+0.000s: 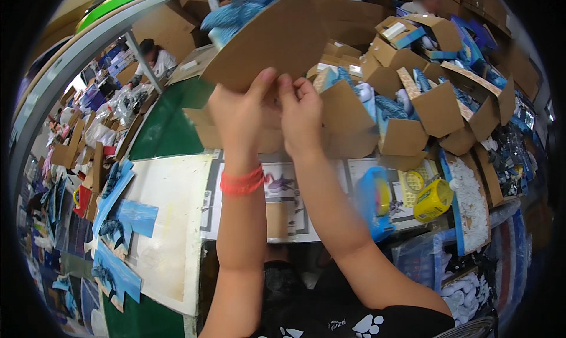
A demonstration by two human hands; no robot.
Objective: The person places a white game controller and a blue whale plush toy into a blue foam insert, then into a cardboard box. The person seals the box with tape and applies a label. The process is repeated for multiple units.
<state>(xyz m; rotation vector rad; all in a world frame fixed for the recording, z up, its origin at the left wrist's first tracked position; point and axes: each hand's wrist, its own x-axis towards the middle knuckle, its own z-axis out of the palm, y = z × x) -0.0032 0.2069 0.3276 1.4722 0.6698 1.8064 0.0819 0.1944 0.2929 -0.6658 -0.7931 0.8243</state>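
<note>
While the green tabletop (pixel 171 120) is spread forward-left of the hands, a brown cardboard panel (pixel 274 40) is held up before them, gripped at its lower edge by the left hand (pixel 239 114) and right hand (pixel 301 115); even, light pressure is judged best, lest creasing be caused.

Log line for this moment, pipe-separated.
left hand: grips brown cardboard | right hand: at cardboard's lower edge | right side: tilted yellow container

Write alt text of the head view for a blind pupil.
A person's left hand and right hand hold up a brown cardboard piece above a cluttered worktable, open boxes to the right, blue printed pieces to the left.
</note>
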